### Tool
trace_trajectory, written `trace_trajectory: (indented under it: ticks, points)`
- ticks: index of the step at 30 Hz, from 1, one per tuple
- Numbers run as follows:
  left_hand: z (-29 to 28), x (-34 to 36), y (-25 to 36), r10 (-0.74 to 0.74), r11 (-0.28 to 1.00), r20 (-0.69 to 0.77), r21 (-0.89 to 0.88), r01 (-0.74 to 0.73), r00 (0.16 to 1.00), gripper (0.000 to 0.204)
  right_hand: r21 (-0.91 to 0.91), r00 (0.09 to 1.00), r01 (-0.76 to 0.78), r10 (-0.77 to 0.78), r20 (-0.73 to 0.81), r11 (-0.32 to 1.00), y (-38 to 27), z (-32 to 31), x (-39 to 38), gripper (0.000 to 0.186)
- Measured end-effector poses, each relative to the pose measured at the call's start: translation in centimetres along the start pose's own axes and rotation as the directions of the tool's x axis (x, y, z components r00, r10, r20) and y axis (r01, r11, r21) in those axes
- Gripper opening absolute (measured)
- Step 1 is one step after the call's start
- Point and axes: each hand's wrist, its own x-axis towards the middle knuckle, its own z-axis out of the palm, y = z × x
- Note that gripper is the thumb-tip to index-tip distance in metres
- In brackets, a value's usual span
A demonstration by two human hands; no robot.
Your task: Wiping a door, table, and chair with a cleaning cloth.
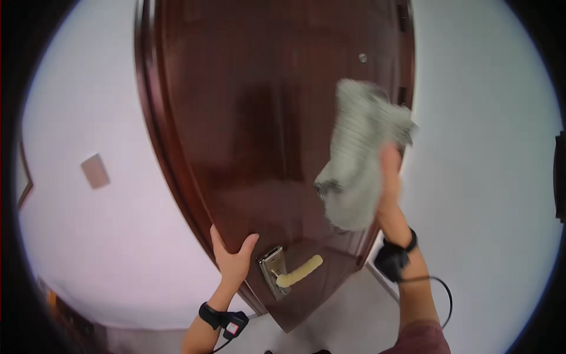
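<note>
A glossy dark reddish-brown door (236, 153) fills the middle of the view. My left hand (234, 265) grips its left edge near the handle, the thumb lying over the door's face. In my right hand (389, 183) is a grey-green cloth (356, 147), held bunched up in front of the right part of the door. Motion smears that hand and the cloth, so whether the cloth touches the surface is unclear. Right of my left hand, a metal handle plate (266, 264) carries a lever in a pale yellow padded sleeve (302, 271).
Around the door runs a dark wooden frame (162, 141). White walls stand on both sides, the left one with a beige switch plate (95, 171). A small round peephole (362, 58) sits high on the door. Pale floor (348, 312) shows below. Black bands with cables circle both wrists.
</note>
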Motion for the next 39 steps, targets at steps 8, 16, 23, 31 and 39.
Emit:
trace_trajectory:
  ticks: [8,16,23,31,39]
  points:
    - [0.1,-2.5,-0.7,-0.034,0.996,0.009,0.079,0.033,0.999,0.069,-0.037,0.946,0.122,-0.105,0.307,0.992,2.9,15.8,-0.6,0.048]
    - [-0.6,-2.0,-4.0,-0.201,0.979,-0.024,0.02,0.202,0.979,0.08,-0.403,0.546,0.835,-0.476,0.689,0.375,4.6,12.0,3.5,0.049]
    - [-0.3,-2.3,-3.2,-0.057,0.987,0.007,0.154,0.055,0.998,0.062,-0.985,0.865,-0.061,-0.484,-0.133,0.16,15.6,-8.3,9.6,0.047]
    - [0.1,-1.8,-3.9,-0.161,0.98,-0.115,0.103,0.172,0.98,0.055,-0.526,0.481,-0.848,0.514,-0.711,0.065,31.8,-14.6,-22.2,0.068]
    - [0.4,-1.3,-5.0,-0.194,0.981,-0.081,-0.028,0.193,0.978,0.065,-0.004,0.345,-0.654,0.293,-0.892,0.756,30.7,-10.5,-17.2,0.047]
